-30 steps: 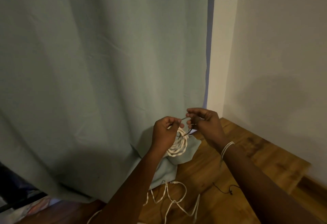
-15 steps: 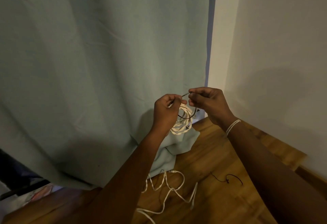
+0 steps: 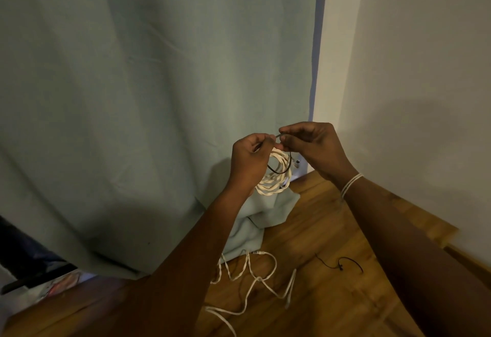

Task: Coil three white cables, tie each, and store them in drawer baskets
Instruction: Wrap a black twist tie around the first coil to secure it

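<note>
Both hands met at mid-frame: left hand (image 3: 249, 160) gripped the coil (image 3: 277, 177) and tie (image 3: 279, 170), right hand (image 3: 314, 148) pinched the tie's other end; loose cables (image 3: 255, 281) lay on the floor (image 3: 332, 230) at 6 o'clock

The left hand (image 3: 248, 157) and right hand (image 3: 313, 145) are meeting in front of the curtain (image 3: 148, 92), the coiled cable (image 3: 276, 177) hanging between and below them — a thin tie (image 3: 279, 170), apparently, looping across it. Loose cable (image 3: 255, 281) is lying on the floor (image 3: 332, 230) below, another tie (image 3: 340, 265) to its right
</note>
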Tool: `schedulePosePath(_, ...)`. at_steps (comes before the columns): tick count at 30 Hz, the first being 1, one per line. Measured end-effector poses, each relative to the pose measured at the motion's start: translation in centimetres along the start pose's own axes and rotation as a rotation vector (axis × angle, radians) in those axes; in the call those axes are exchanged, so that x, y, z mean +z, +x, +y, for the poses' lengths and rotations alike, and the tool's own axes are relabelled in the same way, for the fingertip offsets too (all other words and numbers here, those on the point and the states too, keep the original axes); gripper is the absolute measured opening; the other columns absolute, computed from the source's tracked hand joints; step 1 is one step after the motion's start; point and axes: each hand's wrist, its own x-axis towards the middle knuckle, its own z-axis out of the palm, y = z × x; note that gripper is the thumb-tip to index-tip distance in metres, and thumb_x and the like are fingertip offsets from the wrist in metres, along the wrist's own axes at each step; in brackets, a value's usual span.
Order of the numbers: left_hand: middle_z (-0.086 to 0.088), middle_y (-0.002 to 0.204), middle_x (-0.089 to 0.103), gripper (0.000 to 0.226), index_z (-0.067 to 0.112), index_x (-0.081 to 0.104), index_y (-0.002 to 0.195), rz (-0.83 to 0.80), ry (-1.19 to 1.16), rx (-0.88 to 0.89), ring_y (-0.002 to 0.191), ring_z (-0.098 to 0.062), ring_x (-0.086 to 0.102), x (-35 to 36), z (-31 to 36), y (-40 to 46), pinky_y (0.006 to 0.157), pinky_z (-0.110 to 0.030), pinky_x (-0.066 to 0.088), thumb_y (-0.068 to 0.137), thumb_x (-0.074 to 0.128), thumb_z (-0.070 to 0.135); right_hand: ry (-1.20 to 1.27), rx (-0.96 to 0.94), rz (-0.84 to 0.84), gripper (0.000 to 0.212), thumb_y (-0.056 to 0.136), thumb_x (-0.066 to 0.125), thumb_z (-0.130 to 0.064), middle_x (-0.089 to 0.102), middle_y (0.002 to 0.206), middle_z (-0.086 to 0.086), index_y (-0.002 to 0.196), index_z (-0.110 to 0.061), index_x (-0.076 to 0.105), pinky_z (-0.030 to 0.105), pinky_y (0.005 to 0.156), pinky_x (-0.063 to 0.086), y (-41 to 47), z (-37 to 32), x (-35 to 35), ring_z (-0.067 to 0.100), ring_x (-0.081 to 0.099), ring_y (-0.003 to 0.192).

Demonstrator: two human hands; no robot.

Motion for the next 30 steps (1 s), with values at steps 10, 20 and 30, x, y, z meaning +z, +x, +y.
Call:
schedulePosePath(10, 0.004, 0.085, 0.078, 0.02, 0.015, 0.076, 0.09, -0.001, 0.002, -0.032, 0.076, -0.011, 0.07, -0.2, 0.1, 0.2, 0.071, -0.027, 0.052, 0.095, 0.059, 0.026, 0.079, 0.031, 0.084, 0.021, 0.089, 0.069, -0.003, 0.075, 0.096, 0.012, 0.109, -0.003, 0.072, 0.028, 0.076, 0.061, 0.1, -0.2, -0.1, 0.022, 0.076, 0.079)
schedulePosePath(20, 0.002, 0.087, 0.078, 0.018, 0.022, 0.074, 0.085, -0.012, -0.013, -0.056, 0.081, -0.017, 0.071, 0.0, 0.3, 0.3, 0.072, -0.03, 0.054, 0.094, 0.06, 0.027, 0.069, 0.009, 0.092, 0.019, 0.089, 0.069, -0.003, 0.075, 0.093, 0.01, 0.107, -0.007, 0.072, 0.024, 0.075, 0.06, 0.3, -0.2, -0.1, 0.019, 0.076, 0.078)
schedulePosePath(30, 0.0, 0.088, 0.078, 0.02, 0.028, 0.072, 0.081, -0.055, -0.044, -0.077, 0.077, -0.013, 0.068, 0.0, 1.0, -0.1, 0.06, -0.025, 0.048, 0.096, 0.058, 0.027, 0.029, -0.034, 0.084, 0.02, 0.089, 0.068, -0.001, 0.075, 0.093, 0.01, 0.108, -0.005, 0.072, 0.026, 0.078, 0.06, 0.5, 0.2, -0.1, 0.019, 0.075, 0.079)
